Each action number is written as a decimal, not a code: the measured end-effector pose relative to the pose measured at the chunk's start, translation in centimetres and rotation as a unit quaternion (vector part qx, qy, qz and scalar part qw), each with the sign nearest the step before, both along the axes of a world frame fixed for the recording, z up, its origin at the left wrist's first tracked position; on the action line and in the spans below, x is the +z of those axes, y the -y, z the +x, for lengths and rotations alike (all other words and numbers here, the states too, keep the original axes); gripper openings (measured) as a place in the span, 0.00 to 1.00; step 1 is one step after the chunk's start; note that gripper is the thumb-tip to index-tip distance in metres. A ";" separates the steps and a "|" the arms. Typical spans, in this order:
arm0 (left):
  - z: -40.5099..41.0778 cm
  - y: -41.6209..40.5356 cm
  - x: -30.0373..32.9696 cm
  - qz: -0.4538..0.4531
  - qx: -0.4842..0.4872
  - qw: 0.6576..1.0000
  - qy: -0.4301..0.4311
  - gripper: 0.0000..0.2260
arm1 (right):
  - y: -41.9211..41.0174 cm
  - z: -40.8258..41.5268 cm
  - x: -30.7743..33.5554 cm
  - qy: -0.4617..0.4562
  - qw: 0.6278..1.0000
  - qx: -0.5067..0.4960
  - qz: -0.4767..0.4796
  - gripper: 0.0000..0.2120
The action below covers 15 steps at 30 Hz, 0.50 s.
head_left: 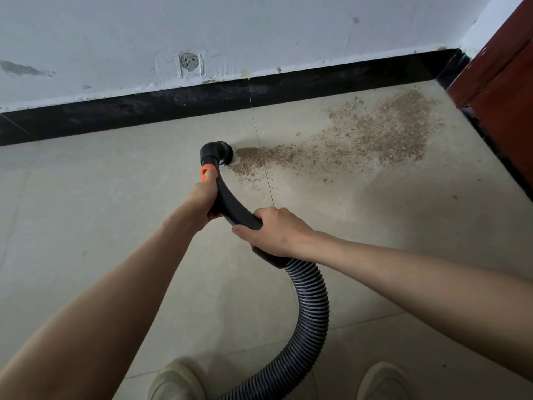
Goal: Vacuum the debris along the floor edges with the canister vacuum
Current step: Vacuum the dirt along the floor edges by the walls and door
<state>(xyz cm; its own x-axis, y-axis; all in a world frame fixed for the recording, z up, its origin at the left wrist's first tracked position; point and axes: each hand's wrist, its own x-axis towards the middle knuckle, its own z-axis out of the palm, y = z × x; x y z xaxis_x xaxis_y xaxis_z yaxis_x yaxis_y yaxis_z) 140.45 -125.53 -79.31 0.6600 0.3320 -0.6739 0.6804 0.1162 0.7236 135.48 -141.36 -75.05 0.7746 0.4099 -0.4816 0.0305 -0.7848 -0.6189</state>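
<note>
A black curved vacuum wand [230, 209] with an orange button ends in a round brush nozzle [220, 151] resting on the tiled floor. My left hand [203, 199] grips the wand just below the orange part. My right hand [274, 232] grips its lower end, where the ribbed grey hose [311, 321] begins and loops down toward my feet. Brown gritty debris [369, 134] spreads from the nozzle's right side toward the far right corner, thickest near the baseboard. The canister is out of view.
A black baseboard [173, 103] runs under a scuffed white wall [259, 33]. A red-brown wooden door or cabinet [501, 76] stands at the right. My two light shoes [177, 382] show at the bottom edge, either side of the hose.
</note>
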 end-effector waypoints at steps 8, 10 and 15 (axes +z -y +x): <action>-0.8 -2.0 0.4 -0.002 0.020 1.000 0.001 0.20 | -1.9 0.3 -0.1 0.001 0.999 0.036 -0.004 0.17; -1.2 -1.5 0.3 -0.007 0.019 1.000 0.000 0.21 | -1.3 -0.1 -0.1 0.003 0.999 0.036 -0.008 0.18; -1.9 0.6 -0.3 -0.025 0.014 1.000 -0.010 0.23 | 0.6 -1.5 -0.2 0.011 0.999 0.026 -0.028 0.19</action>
